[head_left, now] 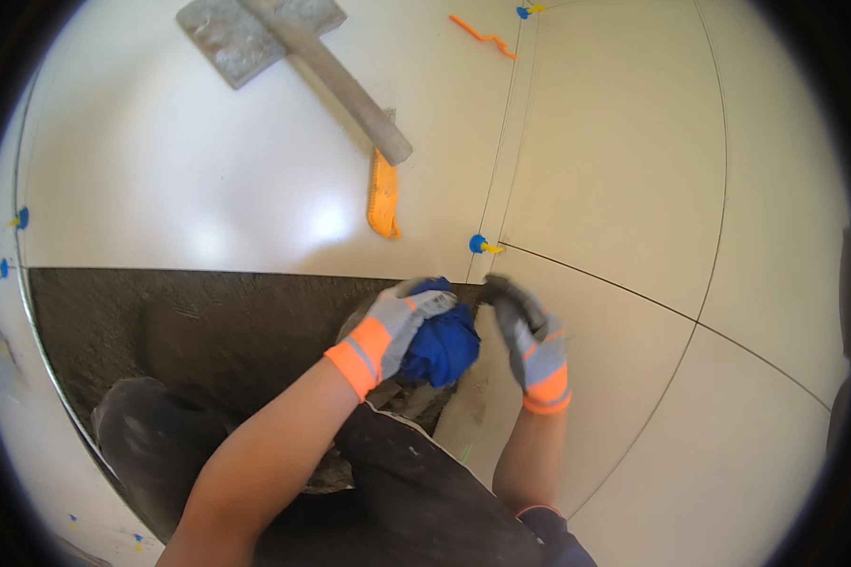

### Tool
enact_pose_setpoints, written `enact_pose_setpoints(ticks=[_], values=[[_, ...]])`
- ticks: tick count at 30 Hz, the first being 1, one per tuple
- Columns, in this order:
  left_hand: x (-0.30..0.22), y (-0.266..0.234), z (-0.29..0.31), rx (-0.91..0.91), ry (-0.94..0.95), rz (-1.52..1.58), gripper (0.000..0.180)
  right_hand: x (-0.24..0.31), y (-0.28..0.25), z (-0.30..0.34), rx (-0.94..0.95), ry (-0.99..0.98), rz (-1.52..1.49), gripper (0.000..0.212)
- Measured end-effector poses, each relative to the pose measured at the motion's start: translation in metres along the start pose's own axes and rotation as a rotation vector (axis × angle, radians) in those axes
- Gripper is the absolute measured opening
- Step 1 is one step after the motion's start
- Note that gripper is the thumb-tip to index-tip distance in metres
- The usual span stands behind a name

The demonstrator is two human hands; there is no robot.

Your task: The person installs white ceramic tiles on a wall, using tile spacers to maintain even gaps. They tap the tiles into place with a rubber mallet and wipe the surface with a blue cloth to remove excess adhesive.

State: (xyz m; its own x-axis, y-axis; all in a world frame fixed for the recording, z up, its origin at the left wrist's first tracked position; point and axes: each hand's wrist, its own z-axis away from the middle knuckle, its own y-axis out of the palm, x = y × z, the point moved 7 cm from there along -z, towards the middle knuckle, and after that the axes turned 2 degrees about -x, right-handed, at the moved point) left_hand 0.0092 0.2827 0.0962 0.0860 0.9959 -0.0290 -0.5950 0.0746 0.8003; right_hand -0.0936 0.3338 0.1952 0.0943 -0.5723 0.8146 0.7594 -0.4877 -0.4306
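A crumpled blue bundle (pixel 442 345), cloth or soft plastic, is gripped in my left hand (pixel 394 326), whose fingers wrap over its top left side. I cannot make out what is inside it. Just right of the bundle, a small gap away, my right hand (pixel 531 345) hovers above the tile edge. Its dark-tipped fingers look bent, but motion smears them, and whether they hold anything is unclear. Both hands wear grey work gloves with orange cuffs. Below and left of the bundle spreads a dark, rough mortar bed (pixel 227 326).
A mallet (pixel 336 85) lies on the large pale tile (pixel 142 170) ahead, its handle crossing an orange-handled tool (pixel 383 198). An orange strip (pixel 482 38) lies farther off. Blue-and-yellow clips (pixel 479 244) sit along the joints. My bent legs (pixel 388 491) occupy the near side.
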Motion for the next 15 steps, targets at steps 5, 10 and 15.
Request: enact_pose_setpoints(ticks=[5,10,15], values=[[-0.066,0.014,0.037,0.104,0.113,-0.300,0.031,-0.036,0.034,-0.075,-0.162,0.252,0.030,0.047],[-0.070,0.010,0.081,0.088,-0.114,-0.419,0.041,-0.046,0.128,-0.122,-0.129,-0.115,1.036,0.068],[-0.071,0.013,0.091,0.088,-0.097,-0.371,0.043,-0.055,0.060,-0.069,-0.354,0.170,0.320,0.055]])
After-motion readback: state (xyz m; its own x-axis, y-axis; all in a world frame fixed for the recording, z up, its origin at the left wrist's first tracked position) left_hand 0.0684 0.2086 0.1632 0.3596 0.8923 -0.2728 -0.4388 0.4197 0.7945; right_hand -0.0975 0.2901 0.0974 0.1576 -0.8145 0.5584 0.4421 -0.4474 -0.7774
